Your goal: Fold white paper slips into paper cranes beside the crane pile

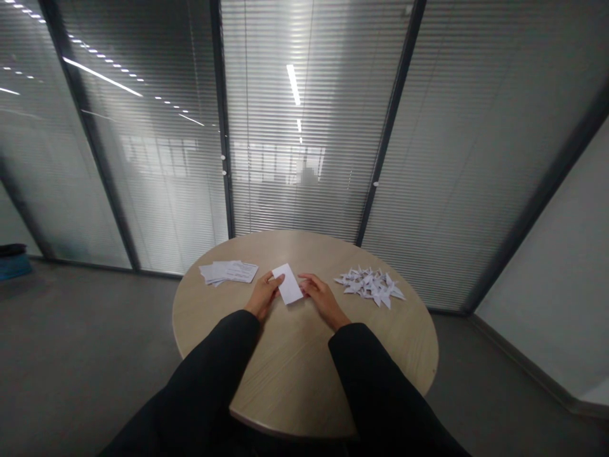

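A small white sheet of paper point(288, 285), apparently folded, is held tilted above the middle of the round table. My left hand point(264, 295) grips its left side, thumb on top and the other fingers underneath. Close to the paper's right edge is my right hand point(323, 298), its fingers loosely bent and slightly apart; whether the fingertips touch the paper is hard to make out. To the left lies a fanned stack of paper sheets point(233, 271), some with printed lines. A pile of folded white paper pieces with pointed tips, like paper cranes point(371, 285), lies to the right.
The round wooden table point(285, 381) has a curved edge close to my body. Behind it stands a glass partition with blinds point(304, 209) and dark frames. A blue object point(14, 263) sits on the floor at far left, and a pale wall point(556, 285) rises at right.
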`<state>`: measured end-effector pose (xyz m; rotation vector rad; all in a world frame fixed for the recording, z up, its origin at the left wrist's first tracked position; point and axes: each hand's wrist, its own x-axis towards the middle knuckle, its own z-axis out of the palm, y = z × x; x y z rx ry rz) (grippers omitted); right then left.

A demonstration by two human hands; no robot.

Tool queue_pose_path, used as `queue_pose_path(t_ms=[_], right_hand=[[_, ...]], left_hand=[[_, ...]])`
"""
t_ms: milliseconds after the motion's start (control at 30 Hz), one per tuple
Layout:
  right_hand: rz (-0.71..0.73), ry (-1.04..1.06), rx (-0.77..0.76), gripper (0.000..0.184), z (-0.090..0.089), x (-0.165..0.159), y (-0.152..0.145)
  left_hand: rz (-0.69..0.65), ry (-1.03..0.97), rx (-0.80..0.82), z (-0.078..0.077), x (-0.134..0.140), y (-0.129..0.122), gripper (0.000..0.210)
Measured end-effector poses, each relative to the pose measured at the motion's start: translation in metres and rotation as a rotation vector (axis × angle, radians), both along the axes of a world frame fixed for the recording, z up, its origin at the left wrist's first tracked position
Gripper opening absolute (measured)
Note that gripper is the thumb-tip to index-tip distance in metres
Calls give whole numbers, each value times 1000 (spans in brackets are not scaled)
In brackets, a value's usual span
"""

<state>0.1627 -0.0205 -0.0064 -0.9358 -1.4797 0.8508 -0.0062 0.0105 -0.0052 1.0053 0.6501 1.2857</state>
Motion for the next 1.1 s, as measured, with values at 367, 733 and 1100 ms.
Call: queue_pose_path(t_ms=[367,733,1100], right_hand=[[51,-205,177,18,-8,9,7],[-6,-114,109,17,-6,7,8],[-114,55,15,23,-4,5,7]], left_hand=[[-173,31,-32,-5,1,1,29],[-166,49,-46,-4,1,3,28],[-246,110,-9,-1,5,-5,29]])
